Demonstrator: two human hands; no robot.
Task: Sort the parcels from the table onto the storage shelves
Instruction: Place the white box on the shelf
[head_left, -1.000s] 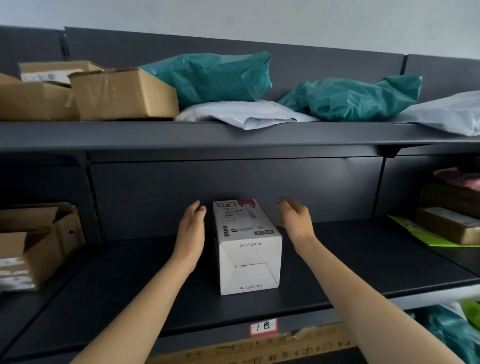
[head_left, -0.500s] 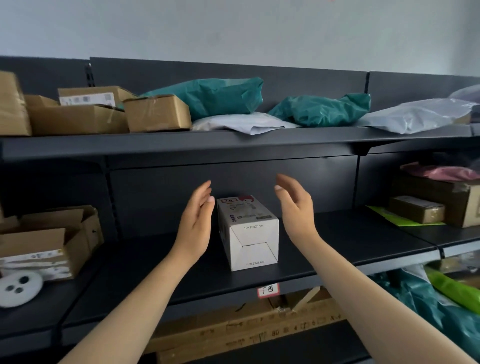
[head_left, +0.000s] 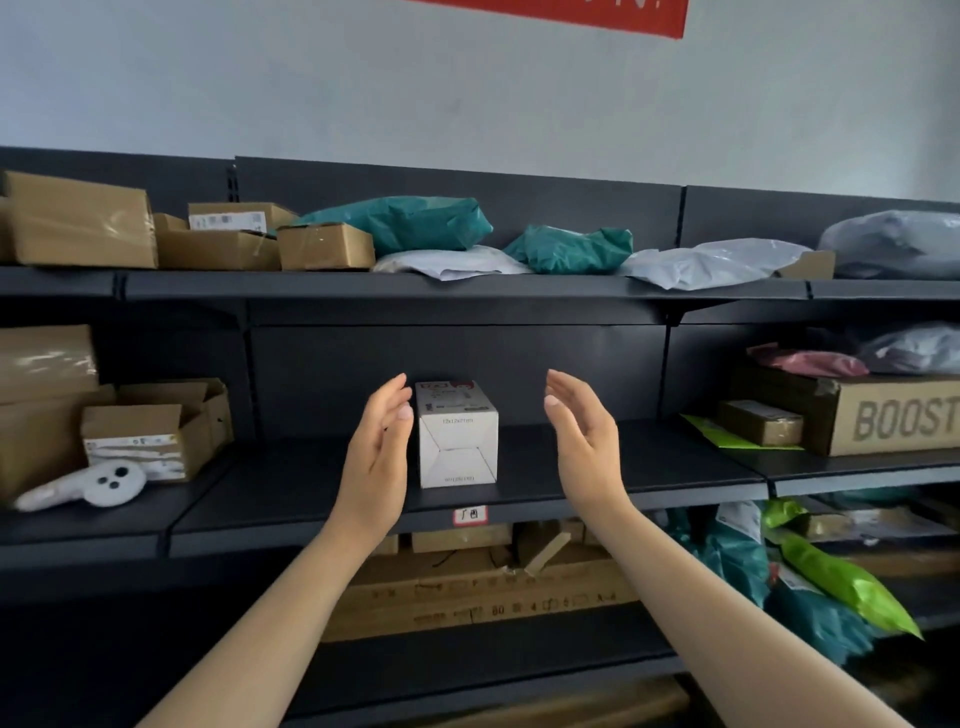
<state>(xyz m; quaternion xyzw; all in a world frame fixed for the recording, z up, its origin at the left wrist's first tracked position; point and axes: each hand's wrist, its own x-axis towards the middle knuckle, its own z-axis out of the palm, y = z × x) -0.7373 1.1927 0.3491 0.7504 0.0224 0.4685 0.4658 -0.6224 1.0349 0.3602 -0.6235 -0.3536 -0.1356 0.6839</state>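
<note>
Shelf: dark metal middle shelf (head_left: 571, 467), directly under the white box (head_left: 457, 441), which sits near the front edge.
Box: standing square, folded end flap facing me, nothing touching its top.
Left grip: left hand (head_left: 376, 467) open, fingers straight, just left of the box, holding nothing.
Right grip: right hand (head_left: 584, 447) open, apart on the box's right, empty too.
Handling: stiff card, probably light. I'd press my palms on the two side faces, not the flap end.
</note>
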